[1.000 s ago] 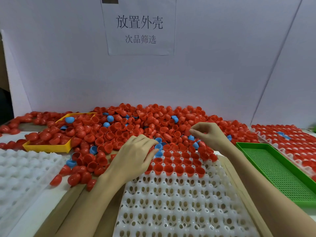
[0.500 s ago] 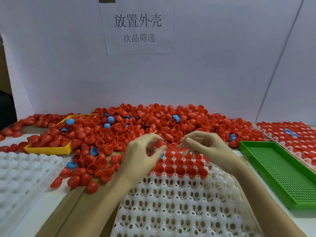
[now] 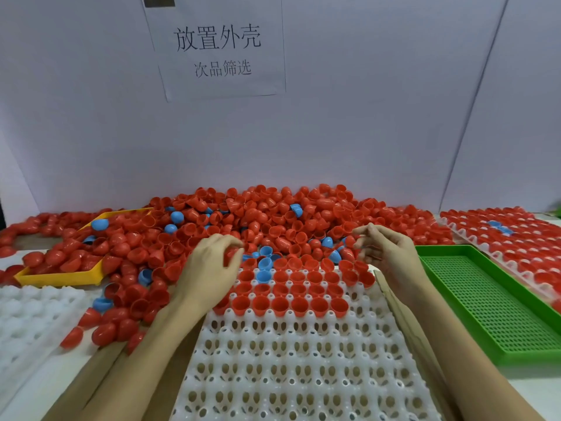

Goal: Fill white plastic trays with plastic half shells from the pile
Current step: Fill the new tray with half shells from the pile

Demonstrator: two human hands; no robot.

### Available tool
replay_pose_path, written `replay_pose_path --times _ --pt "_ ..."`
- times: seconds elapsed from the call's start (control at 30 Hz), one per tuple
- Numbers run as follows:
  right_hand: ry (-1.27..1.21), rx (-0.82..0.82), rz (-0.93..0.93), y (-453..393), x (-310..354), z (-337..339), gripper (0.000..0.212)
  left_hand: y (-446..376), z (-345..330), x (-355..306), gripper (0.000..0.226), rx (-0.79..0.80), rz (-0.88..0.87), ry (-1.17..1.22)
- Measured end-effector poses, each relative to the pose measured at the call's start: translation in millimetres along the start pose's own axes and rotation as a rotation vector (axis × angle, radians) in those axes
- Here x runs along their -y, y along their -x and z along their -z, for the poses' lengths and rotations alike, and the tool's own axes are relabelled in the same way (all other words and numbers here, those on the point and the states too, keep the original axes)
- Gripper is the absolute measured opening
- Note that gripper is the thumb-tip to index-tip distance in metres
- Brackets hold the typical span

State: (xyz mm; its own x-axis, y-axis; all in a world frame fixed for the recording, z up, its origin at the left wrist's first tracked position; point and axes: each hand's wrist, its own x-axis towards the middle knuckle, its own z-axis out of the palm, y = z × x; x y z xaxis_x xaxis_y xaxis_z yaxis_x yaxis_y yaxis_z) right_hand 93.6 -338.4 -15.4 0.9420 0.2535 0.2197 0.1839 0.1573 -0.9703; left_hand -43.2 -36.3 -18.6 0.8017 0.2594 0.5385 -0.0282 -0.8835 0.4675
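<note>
Half shells (image 3: 273, 220) piled along worktop's far edge; white tray (image 3: 303, 360) at near edge, far rows filled. Light, stiff, slippery: pinch rims. Left hand (image 3: 209, 268) curled over pile edge, contents unclear; right hand (image 3: 385, 253) loosely curled, empty.

Left grip (image 3: 212, 262) curled, right grip (image 3: 385, 253) loosely curled — forearms extended
</note>
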Motion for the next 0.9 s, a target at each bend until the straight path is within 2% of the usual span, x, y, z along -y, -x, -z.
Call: replay_pose_path --times 0.13,0.33,0.47,0.57,0.67,0.8,0.9 --pt "0.007 0.006 0.006 1.3 -3.5 -2.0 0.031 -33.0 -22.3 -26.2 0.018 0.215 -0.136 0.037" --pt "0.036 0.002 -0.001 2.8 -4.6 -3.6 0.033 -91.2 -58.6 -57.8 0.037 0.546 -0.381 -0.215" --pt "0.026 -0.007 -0.005 3.4 -5.2 -0.8 0.033 -108.8 -85.9 -61.8 0.043 0.696 -0.392 -0.412" --pt "0.035 -0.013 -0.013 2.5 -6.6 0.4 0.033 -109.9 -97.3 -60.5 0.040 0.625 -0.347 -0.383" --pt "0.034 -0.016 -0.006 1.5 -6.7 2.2 0.033 -108.5 -95.1 -56.1 0.033 0.463 -0.325 -0.279" --pt "0.001 -0.017 -0.001 1.6 -3.3 2.7 0.032 -93.0 -72.7 -64.6 0.026 0.221 -0.216 0.024" --pt "-0.002 0.038 -0.004 5.2 0.6 -2.2 0.028 -63.1 -50.6 -78.9 0.013 0.162 -0.161 0.243"
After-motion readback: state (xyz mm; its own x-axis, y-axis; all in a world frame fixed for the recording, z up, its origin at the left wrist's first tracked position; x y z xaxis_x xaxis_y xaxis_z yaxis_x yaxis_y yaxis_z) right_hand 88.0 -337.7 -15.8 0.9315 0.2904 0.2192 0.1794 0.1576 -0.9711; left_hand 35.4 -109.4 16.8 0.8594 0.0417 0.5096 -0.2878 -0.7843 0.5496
